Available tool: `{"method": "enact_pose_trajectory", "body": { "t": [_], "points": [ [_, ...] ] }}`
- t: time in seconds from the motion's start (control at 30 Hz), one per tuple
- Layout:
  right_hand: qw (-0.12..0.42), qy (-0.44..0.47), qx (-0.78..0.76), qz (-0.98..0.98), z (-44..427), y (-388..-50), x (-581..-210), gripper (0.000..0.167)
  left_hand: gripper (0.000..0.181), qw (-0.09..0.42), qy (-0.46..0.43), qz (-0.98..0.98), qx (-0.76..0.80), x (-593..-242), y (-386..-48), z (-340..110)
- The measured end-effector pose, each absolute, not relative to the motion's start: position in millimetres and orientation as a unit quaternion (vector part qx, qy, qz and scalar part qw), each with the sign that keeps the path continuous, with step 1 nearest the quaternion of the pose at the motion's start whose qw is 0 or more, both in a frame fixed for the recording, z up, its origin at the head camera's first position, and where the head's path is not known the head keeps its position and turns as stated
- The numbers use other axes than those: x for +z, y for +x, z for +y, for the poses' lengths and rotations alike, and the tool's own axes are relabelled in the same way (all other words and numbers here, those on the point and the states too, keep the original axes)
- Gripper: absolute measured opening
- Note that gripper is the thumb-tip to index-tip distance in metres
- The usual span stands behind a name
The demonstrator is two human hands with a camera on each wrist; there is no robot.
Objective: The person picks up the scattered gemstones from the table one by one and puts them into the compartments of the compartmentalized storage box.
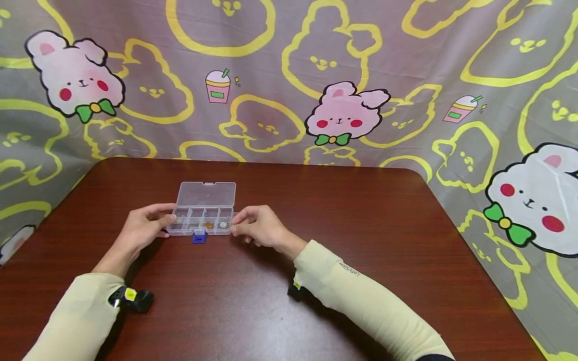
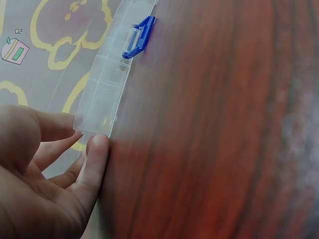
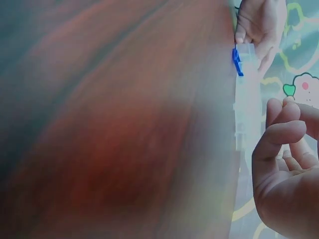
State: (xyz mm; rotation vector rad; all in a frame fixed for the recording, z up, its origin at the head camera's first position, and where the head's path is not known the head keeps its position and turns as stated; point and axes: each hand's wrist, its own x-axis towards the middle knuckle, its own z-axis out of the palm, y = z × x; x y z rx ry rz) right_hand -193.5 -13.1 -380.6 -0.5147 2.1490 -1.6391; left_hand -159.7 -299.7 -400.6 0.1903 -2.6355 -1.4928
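A clear plastic compartment box (image 1: 194,220) stands on the table with its see-through lid (image 1: 205,194) raised at the back. A blue latch (image 1: 199,238) hangs from its front edge. In its front compartments lie a small orange piece (image 1: 208,225) and a round whitish piece (image 1: 223,225). My left hand (image 1: 146,220) grips the box's left end between thumb and fingers, seen closely in the left wrist view. At the right end is my right hand (image 1: 259,225), its thumb and index fingertips close together and its other fingers curled. Whether those fingertips hold anything is hidden.
The brown wooden table (image 1: 361,225) extends on all sides of the box. Behind it hangs a grey patterned curtain (image 1: 271,65). Small dark devices, one of them the left wrist device (image 1: 140,300), are strapped at both sleeve cuffs.
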Motion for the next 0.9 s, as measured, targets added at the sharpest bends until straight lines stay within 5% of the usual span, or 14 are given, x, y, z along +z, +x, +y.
{"method": "enact_pose_trajectory", "body": {
  "t": [0.9],
  "points": [
    [0.162,-0.123,-0.636,0.744,-82.9,-194.1,-371.3,0.006,0.039,0.051,0.07,-0.863,-0.497,-401.7,-160.8,-300.8]
  ]
}}
